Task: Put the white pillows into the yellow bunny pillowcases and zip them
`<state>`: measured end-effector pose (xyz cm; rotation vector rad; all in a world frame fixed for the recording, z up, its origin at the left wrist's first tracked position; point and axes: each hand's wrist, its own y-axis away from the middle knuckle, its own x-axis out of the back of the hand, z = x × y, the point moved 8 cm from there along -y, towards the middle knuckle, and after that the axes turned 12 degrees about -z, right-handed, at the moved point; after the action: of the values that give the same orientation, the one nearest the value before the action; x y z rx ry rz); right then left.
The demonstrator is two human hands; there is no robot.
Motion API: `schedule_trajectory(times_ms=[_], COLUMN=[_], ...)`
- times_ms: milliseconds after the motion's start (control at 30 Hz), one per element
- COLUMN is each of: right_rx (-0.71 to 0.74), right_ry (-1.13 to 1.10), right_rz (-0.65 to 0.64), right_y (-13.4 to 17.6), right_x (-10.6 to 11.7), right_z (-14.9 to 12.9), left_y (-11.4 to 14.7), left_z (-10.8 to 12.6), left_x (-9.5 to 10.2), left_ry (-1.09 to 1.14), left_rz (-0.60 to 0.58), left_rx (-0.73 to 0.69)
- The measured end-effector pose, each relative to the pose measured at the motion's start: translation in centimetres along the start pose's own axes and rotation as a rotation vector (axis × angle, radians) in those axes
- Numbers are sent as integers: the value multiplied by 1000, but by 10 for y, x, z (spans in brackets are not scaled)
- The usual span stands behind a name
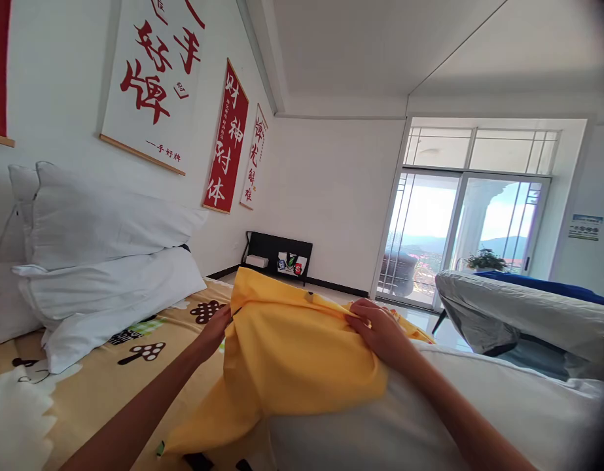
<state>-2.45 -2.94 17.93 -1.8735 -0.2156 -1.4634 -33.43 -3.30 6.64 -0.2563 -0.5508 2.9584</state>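
A: Step in hand?
B: Yellow cloth (302, 356) being held up btwn fingers of L hand (217, 332) & R hand (380, 328), pinched by both (L tips hidden); white pillow (459, 386) part-covered, just below R fingers.
A: Next move calls for?
B: Prob. firm pinch needed, w/ cloth evened out below fingers.

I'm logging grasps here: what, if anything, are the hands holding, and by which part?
A yellow cloth: the left hand, partly hidden, grips its left edge; the right hand grips it farther right, along its upper side.
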Motion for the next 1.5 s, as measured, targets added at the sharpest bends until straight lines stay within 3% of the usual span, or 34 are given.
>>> schedule_trajectory(times_ms=[100,233,333,400,567,700,833,967,1100,1167,1267,1333,1500], right_rx=[-21,-8,-6,-12,-58,-126,-29,87,72,125,259,348,511], right_ry=[-28,34,50,69,220,259,219,131,125,160,218,285,553], right_rz=[2,40,32,2,-49,-114,-151,-164,-179,-136,-43,-32,-89], right_y=[4,13,14,10,-4,-12,-9,2,5,3,1,-2,-24], right_x=[1,0,0,0,4,1,0,8,10,12,13,6,-29], right_z=[4,4,4,2,-13,-21,-33,-40,-37,-49,-89,-126,-202], left_y=[11,37,49,51,56,66,72,70,61,60,64,65,65], left_z=[-21,-51,-64,-67,-90,-107,-92,-55,-18,-2,14,16,4], left_x=[2,-4,-8,-7,13,27,34,44,26,11,-10,-19,-14], left_ry=[97,-155,-279,-262,-157,-221,-453,-463,-319,-328,-327,-288,-132], left_rz=[49,190,360,405,338,164,75,165,197,282,385,404,440], left_rx=[-95,-239,-241,-240,-162,-71,-67,-170,-266,-323,-414,-401,-290])
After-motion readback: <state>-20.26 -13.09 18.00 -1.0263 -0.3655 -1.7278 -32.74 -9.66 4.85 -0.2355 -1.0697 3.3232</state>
